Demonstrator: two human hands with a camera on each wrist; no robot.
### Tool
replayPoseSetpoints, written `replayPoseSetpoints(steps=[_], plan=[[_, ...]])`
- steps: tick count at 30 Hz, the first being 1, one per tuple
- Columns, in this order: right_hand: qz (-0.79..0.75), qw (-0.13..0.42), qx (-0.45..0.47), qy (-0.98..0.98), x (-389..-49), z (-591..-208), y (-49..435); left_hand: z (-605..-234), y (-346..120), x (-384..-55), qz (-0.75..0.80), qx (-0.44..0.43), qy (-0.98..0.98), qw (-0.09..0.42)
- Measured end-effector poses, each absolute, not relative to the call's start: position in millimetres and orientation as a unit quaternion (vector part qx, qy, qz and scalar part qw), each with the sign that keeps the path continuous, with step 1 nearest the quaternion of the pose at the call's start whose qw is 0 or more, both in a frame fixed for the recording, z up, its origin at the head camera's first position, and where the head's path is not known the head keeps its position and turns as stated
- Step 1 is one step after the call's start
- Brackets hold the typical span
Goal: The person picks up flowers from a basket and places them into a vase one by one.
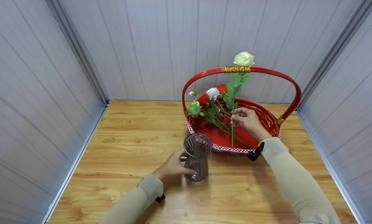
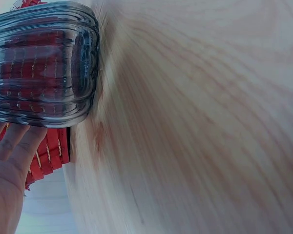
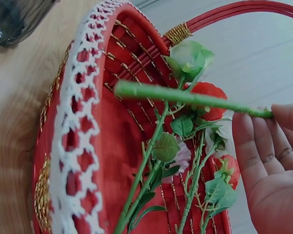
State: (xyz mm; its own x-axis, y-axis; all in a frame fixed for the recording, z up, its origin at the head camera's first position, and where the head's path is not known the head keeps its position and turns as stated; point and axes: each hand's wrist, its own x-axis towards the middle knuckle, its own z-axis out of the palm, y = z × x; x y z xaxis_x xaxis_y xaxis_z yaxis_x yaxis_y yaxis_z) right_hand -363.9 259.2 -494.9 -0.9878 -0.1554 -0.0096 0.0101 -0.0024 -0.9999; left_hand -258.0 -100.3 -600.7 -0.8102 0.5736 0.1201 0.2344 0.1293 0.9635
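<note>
My left hand grips a ribbed, smoky glass vase low on its side, thumb across the front. The vase stands upright on the wooden table, its mouth facing up; in the left wrist view the glass fills the upper left, with fingers against it. Between thumb and fingertips, my right hand pinches the green stem of a pale cream rose. That rose is held upright over the red basket, its bloom overlapping the arched handle in the head view.
Other artificial flowers lie in the basket: a green bloom, a white one and red ones, leaning on its left rim. The tall red handle arches over them. Pale panel walls enclose the table.
</note>
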Motion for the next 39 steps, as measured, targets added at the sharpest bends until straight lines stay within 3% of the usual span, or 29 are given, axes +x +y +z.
replayPoseSetpoints(steps=[39], plan=[[-0.776, 0.035, -0.052, 0.627, -330, -521, 213, -602, -99, -258, 0.618, 0.266, 0.724, 0.150]])
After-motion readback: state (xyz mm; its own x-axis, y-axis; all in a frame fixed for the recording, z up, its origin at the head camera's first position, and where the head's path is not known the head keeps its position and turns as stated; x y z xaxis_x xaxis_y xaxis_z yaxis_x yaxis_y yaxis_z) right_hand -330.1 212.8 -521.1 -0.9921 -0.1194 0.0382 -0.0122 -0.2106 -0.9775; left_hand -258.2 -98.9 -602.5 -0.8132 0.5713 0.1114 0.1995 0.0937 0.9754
